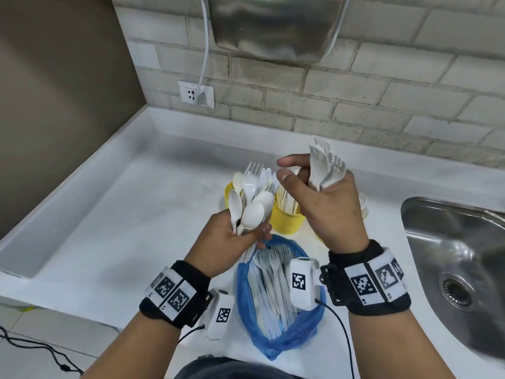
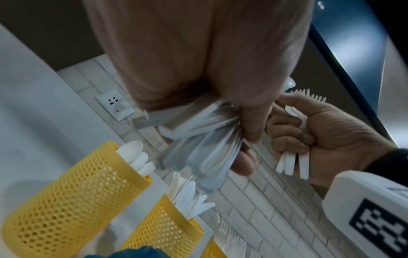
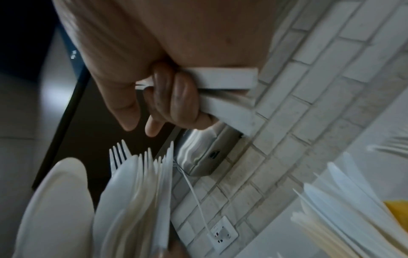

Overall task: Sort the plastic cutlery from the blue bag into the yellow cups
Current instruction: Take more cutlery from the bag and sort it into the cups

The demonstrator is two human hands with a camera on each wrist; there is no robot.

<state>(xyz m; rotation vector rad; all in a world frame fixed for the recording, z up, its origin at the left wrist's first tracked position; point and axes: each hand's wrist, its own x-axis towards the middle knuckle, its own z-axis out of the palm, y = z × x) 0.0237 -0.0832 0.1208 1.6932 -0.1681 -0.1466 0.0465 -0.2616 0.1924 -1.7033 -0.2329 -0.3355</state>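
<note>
My left hand (image 1: pixel 232 239) grips a mixed bundle of white spoons and forks (image 1: pixel 252 198) by the handles, above the blue bag (image 1: pixel 276 302), which lies open on the counter with more white cutlery inside. My right hand (image 1: pixel 319 198) holds a few white forks (image 1: pixel 326 165) with its lower fingers, tines up; its thumb and index finger are free and point at the left bundle. Yellow mesh cups stand behind: the left cup (image 2: pixel 73 197) holds spoons, the middle cup (image 1: pixel 288 217) holds knives, a third cup (image 2: pixel 215 249) holds forks.
A steel sink (image 1: pixel 459 269) lies at the right. The white counter (image 1: pixel 123 214) stretches left to a raised edge. A wall socket (image 1: pixel 195 93) with a white cable and a metal appliance (image 1: pixel 273 26) sit on the tiled wall behind.
</note>
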